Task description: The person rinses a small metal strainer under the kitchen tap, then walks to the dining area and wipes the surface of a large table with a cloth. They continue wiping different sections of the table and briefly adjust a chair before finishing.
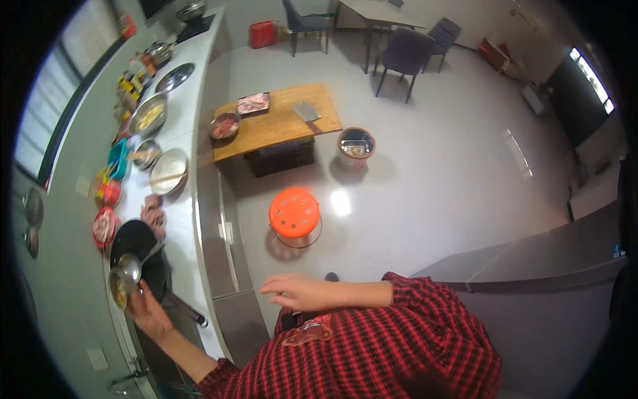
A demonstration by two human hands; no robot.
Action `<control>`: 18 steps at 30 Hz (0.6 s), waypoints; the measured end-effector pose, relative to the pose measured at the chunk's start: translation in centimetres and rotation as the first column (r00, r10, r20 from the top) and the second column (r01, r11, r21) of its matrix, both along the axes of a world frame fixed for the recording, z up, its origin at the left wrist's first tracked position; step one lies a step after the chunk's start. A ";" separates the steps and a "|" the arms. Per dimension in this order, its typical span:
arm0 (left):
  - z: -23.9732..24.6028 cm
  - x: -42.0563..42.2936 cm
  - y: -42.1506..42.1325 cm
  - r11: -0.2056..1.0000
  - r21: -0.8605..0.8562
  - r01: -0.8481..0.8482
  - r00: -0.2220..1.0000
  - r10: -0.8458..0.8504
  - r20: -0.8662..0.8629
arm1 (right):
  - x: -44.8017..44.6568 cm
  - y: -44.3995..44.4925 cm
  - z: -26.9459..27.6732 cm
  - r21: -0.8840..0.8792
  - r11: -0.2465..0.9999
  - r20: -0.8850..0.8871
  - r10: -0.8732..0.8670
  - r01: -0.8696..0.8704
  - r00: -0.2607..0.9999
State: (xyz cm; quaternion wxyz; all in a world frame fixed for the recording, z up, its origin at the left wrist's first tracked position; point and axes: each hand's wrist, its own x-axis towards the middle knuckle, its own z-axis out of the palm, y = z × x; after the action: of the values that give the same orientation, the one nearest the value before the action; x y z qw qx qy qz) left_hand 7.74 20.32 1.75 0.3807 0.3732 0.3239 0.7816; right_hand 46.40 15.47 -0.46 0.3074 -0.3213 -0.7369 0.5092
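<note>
My left hand [149,311] is at the lower left, its fingers on the rim of a metal bowl [118,289] with food in it, tilted beside a black wok [134,239]. A shiny metal ladle [130,268] lies over the wok near my fingers, and the wok's handle [187,310] points toward the counter's front edge. Raw meat pieces [153,214] lie on the white counter behind the wok. My right hand [291,292] hangs in front of my body above the floor, fingers apart, holding nothing.
Along the counter stand a white bowl [169,172] with chopsticks, a red basin of meat [104,227] and a teal basket [118,159]. An orange stool [294,212] stands on the floor. Beyond it, a low wooden table [279,119] bears a cleaver [306,112] and meat, beside a bucket [355,159].
</note>
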 end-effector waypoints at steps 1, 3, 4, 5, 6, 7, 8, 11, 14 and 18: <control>-0.2 3.8 3.2 0.999 -0.015 0.043 0.999 -0.042 0.022 | 2.8 0.4 0.0 0.028 0.995 0.029 -0.102 0.101 0.994; -0.3 11.2 9.2 0.978 -0.064 0.197 0.979 -0.192 0.072 | 7.8 1.0 0.0 0.055 0.957 0.110 -0.288 0.284 0.951; -0.2 15.0 11.9 0.961 -0.053 0.270 0.963 -0.270 0.016 | 10.3 1.3 0.1 0.045 0.935 0.110 -0.354 0.351 0.929; -0.2 19.0 14.4 0.948 -0.055 0.313 0.949 -0.314 -0.022 | 12.6 1.5 0.1 0.034 0.909 0.110 -0.417 0.416 0.902; -0.1 23.1 17.0 0.920 -0.102 0.379 0.925 -0.379 0.016 | 14.7 1.7 0.2 0.013 0.877 0.121 -0.479 0.481 0.869; 0.1 27.1 19.3 0.896 -0.170 0.410 0.912 -0.405 0.065 | 16.7 1.9 0.2 0.010 0.835 0.098 -0.549 0.551 0.830; 0.2 31.1 21.1 0.840 -0.118 0.529 0.847 -0.532 0.012 | 18.7 2.1 0.1 -0.002 0.787 0.089 -0.614 0.617 0.784; -0.3 42.9 25.7 0.716 -0.113 0.689 0.721 -0.693 -0.004 | 24.2 3.7 -0.6 -0.001 0.661 0.103 -0.746 0.750 0.657; -2.1 53.2 30.0 0.610 -0.132 0.781 0.620 -0.783 0.046 | 29.6 7.1 -2.0 -0.028 0.565 0.131 -0.816 0.825 0.563; -5.5 63.8 36.3 0.498 -0.195 0.845 0.518 -0.853 0.063 | 37.7 14.9 -4.3 -0.055 0.548 0.169 -0.819 0.835 0.548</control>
State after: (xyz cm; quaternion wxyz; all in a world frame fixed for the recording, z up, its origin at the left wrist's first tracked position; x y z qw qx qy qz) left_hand 71.56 56.63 -3.78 0.7437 0.4597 0.1839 0.4491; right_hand 84.15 30.36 -4.75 0.4435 -0.6803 -0.4815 0.3295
